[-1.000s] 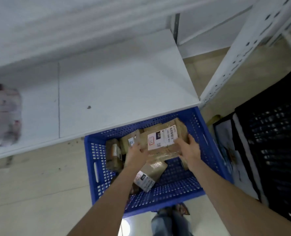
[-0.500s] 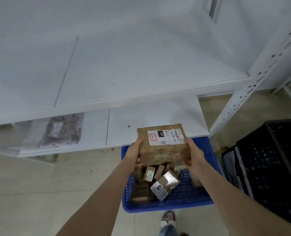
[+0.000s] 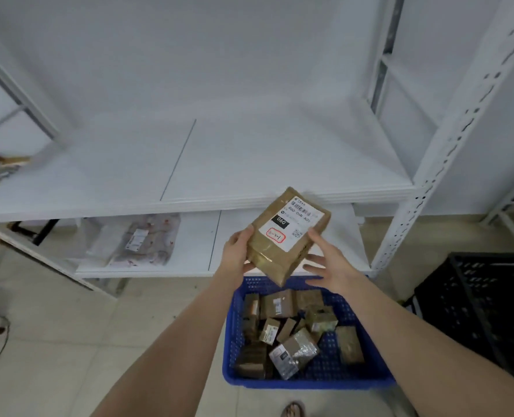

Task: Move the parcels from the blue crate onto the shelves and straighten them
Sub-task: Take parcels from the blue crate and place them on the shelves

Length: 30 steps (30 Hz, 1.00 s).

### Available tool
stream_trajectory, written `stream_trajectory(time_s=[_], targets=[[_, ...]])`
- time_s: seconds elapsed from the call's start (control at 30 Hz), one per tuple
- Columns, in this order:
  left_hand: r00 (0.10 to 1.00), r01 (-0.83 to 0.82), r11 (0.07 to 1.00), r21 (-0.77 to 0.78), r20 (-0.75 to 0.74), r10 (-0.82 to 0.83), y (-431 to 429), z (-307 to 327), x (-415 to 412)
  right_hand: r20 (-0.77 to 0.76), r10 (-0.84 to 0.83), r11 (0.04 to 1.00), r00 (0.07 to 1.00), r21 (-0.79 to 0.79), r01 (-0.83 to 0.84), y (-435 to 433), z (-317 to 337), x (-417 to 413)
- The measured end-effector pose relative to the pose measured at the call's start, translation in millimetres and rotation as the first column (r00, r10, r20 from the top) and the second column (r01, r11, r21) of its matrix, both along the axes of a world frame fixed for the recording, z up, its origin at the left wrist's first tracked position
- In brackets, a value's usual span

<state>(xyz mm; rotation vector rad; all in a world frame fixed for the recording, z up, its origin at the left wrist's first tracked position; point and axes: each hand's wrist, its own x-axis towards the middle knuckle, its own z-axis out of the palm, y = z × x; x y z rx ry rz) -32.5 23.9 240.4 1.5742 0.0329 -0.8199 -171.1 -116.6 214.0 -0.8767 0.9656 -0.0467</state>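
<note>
A brown cardboard parcel with a white label hangs tilted above the blue crate, just in front of the white shelves. My left hand grips its left edge. My right hand has spread, relaxed fingers at the parcel's right side, the thumb touching its edge. Several small brown parcels lie jumbled in the crate on the floor. The wide white shelf lies bare ahead of the parcel.
A clear plastic-wrapped parcel lies on the lower shelf. More packages sit at the upper shelf's far left. A perforated white upright stands at right, a black crate beside it on the tiled floor.
The parcel has risen from the crate to shelf height and turned diagonally. My right hand has loosened from a grip to spread fingers. The view has tilted up toward the shelves.
</note>
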Motion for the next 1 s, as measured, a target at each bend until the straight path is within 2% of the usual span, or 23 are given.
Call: stream_trajectory(time_s=[0.1, 0.27, 0.4, 0.53, 1.0], targets=[[0.999, 0.005, 0.999, -0.041, 0.035, -0.003, 5, 16, -7, 0.101, 0.147, 0.986, 0.984, 0.061, -0.153, 19, 17, 2], [1.000, 0.024, 1.000, -0.010, 0.013, -0.024, 13, 38, -8, 0.200, 0.093, 0.995, 0.976, 0.028, -0.100, 29, 35, 6], [0.990, 0.100, 0.991, 0.086, 0.091, -0.108, 20, 54, 1, 0.185, 0.131, 0.990, 0.974, -0.071, -0.120, 27, 54, 11], [0.958, 0.206, 0.977, 0.062, 0.190, -0.214, 29, 69, 22, 0.171, 0.133, 0.983, 0.976, -0.148, -0.108, 32, 71, 25], [0.893, 0.343, 0.933, 0.105, 0.271, -0.359, 93, 129, 124, 0.193, 0.084, 0.959, 0.978, -0.283, -0.027, 94, 127, 115]])
